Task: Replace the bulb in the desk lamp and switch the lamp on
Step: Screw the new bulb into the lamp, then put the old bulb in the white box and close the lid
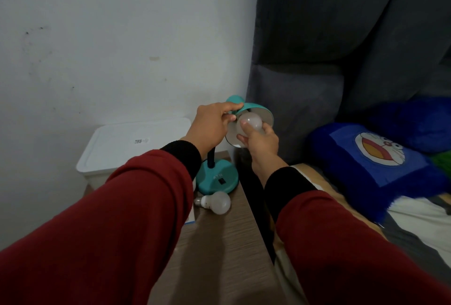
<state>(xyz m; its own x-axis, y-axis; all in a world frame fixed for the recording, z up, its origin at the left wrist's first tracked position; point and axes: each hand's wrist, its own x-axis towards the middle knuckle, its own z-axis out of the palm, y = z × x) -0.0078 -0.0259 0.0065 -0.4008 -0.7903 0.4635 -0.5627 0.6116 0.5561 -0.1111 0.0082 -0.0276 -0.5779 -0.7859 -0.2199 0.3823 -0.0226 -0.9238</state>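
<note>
A teal desk lamp stands on a wooden bedside table (219, 243); its round base (217, 177) carries a black switch (221, 181). My left hand (210, 125) grips the teal lamp shade (256, 109) from the left, tilting its opening toward me. My right hand (258, 140) holds a white bulb (250, 121) inside the shade's opening; the bulb's screw end is hidden. A second white bulb (217, 202) lies on its side on the table just in front of the lamp base. The lamp is unlit.
A white lidded plastic box (131, 143) stands left of the lamp against the wall. A bed with a grey headboard (317, 85) and a blue cartoon pillow (375, 158) lies to the right. The table's right edge borders a dark gap.
</note>
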